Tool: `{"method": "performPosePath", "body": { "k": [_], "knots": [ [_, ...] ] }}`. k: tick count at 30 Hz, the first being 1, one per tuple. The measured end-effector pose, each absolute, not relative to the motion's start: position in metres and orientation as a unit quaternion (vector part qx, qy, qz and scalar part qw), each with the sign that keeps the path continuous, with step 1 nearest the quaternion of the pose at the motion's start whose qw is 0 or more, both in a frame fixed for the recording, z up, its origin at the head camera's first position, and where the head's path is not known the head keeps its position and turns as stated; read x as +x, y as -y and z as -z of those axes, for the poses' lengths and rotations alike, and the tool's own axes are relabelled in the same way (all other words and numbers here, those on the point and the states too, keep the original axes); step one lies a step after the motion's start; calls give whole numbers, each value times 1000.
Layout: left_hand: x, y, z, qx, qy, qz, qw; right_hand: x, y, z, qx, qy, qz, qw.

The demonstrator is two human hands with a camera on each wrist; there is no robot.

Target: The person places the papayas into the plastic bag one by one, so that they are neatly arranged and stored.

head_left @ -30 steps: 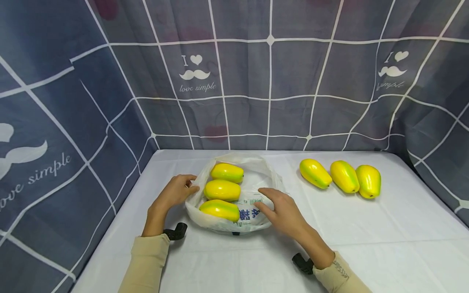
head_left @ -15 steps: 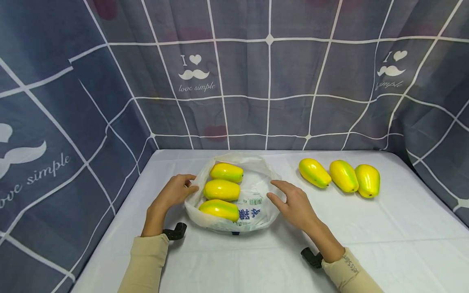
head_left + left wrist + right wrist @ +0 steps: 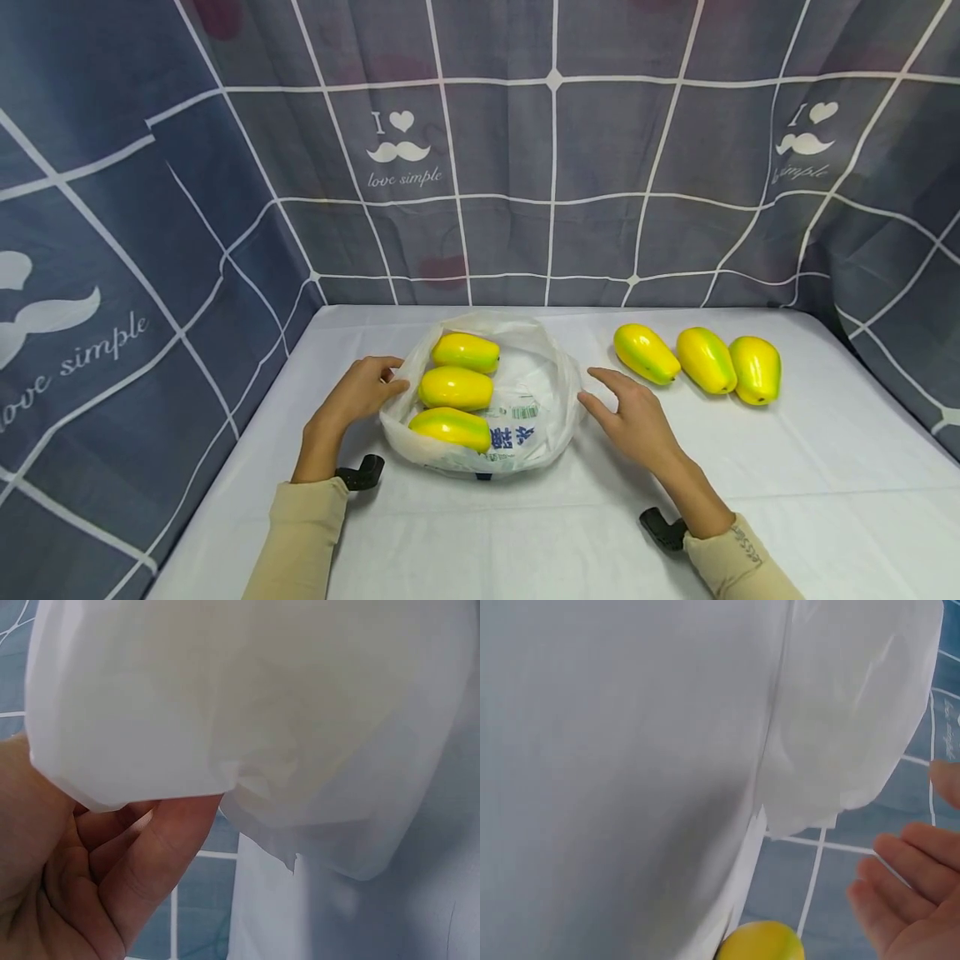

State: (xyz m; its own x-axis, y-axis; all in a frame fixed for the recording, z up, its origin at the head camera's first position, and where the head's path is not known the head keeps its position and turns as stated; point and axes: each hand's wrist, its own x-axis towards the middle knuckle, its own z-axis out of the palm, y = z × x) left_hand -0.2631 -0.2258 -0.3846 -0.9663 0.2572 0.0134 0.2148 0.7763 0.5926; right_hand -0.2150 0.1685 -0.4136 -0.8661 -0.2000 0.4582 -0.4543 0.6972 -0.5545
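A white translucent plastic bag [image 3: 536, 354] stands with its mouth wide, blue and green print showing inside. Three yellow-green papayas lie in it, stacked front to back along its left side: the far papaya [image 3: 465, 352], the middle papaya [image 3: 455, 388] and the near papaya [image 3: 450, 428]. My left hand [image 3: 360, 392] pinches the bag's left rim; in the left wrist view the film hangs over its curled fingers [image 3: 161, 851]. Just off the right rim, my right hand [image 3: 633, 421] holds nothing, thumb and fingers apart; the right wrist view shows its relaxed fingers [image 3: 911, 881] beside the bag.
Three more papayas lie at the back right of the white-clothed table [image 3: 750, 467]: a left one [image 3: 645, 354], a middle one [image 3: 705, 360] and a right one [image 3: 756, 371]. A dark checked curtain [image 3: 495, 142] hangs behind and along both sides.
My right hand has moved right, from above the bag's inside to just outside its right rim. The left hand stays at the left rim, and the papayas have not moved.
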Motion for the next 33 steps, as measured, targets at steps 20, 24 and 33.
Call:
{"method": "performPosePath", "body": {
  "k": [20,24,33],
  "knots": [
    [-263,226,385,117,-942,-313,34,-245,-213,417,121,895,-372,213],
    [-263,227,386,123,-941,-314,30,-254,-222,418,129,888,-387,213],
    [-262,228,387,129,-939,-317,28,-269,-237,411,131,893,-383,195]
  ]
}}
